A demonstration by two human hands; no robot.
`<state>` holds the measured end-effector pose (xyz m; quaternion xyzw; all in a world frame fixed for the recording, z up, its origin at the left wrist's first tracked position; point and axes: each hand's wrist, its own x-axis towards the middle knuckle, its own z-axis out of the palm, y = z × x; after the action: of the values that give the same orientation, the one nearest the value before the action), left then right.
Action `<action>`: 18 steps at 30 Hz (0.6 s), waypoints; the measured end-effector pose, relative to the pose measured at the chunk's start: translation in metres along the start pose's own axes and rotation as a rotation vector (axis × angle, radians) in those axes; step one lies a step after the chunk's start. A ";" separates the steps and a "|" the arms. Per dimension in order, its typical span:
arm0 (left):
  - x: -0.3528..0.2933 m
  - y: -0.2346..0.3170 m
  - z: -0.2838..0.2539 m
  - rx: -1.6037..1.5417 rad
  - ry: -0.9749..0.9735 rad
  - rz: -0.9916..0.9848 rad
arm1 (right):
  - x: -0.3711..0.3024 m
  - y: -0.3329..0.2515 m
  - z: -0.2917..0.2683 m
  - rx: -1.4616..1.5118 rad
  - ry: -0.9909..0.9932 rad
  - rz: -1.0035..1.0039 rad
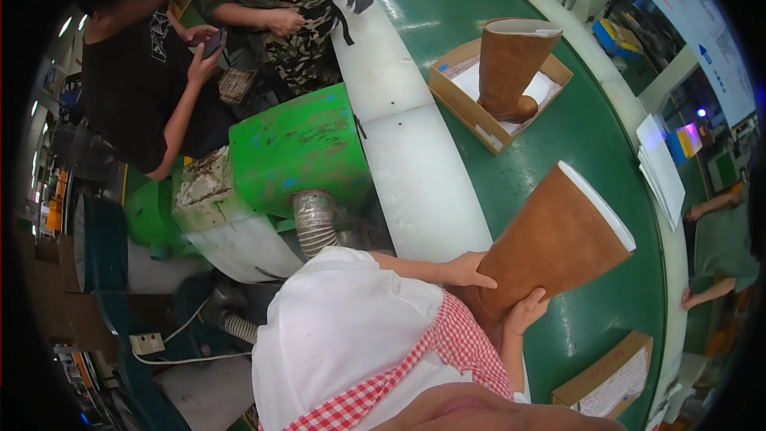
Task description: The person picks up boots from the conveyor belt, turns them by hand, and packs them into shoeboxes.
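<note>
A tall brown leather boot (550,247) with a pale lining at its open top tilts up and to the right in front of me. My left hand (469,269) grips its lower shaft from the left side, thumb on the leather. On the lower side, my right hand (524,311) is closed round the same boot near the ankle. The foot of the boot is mostly hidden behind my hands and checked clothing. Farther off, a similar brown boot (511,72) stands upright in a shallow cardboard box (447,84) lined with paper.
The green conveyor (431,24) runs past a white ledge (431,168). Another cardboard box (598,371) lies at lower right. Left stands a green machine (299,148) with a metal hose (315,223). Two people are at upper left, one holding a phone (214,44); another (722,247) is at far right.
</note>
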<state>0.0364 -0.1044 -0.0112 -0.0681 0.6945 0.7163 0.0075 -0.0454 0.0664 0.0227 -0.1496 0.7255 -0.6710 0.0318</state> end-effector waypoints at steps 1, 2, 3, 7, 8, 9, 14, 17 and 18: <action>-0.005 -0.003 0.000 -0.003 0.003 0.002 | -0.002 0.003 -0.001 -0.002 -0.004 -0.002; -0.010 -0.004 0.000 -0.051 0.064 0.027 | -0.004 0.006 -0.003 -0.067 -0.055 0.016; -0.012 -0.005 -0.001 -0.099 0.124 0.054 | -0.004 0.003 -0.003 -0.133 -0.105 0.031; -0.017 -0.005 -0.006 -0.165 0.104 0.069 | -0.036 0.000 0.000 0.118 -0.214 -0.017; -0.020 -0.002 -0.008 -0.119 0.089 0.071 | -0.039 0.009 -0.006 0.076 -0.276 0.060; -0.021 0.000 -0.007 -0.075 0.064 0.073 | -0.042 0.009 -0.008 0.031 -0.328 0.138; -0.027 -0.006 -0.005 -0.054 0.055 0.073 | -0.059 0.004 -0.003 0.006 -0.174 0.101; -0.028 0.011 -0.007 -0.122 0.138 0.183 | -0.063 0.002 -0.004 -0.042 -0.216 0.114; -0.028 0.022 -0.009 -0.256 0.216 0.252 | -0.065 0.002 -0.005 -0.087 -0.285 0.141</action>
<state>0.0626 -0.1116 0.0136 -0.0572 0.5974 0.7826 -0.1654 0.0150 0.0886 0.0112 -0.1935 0.7508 -0.6069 0.1748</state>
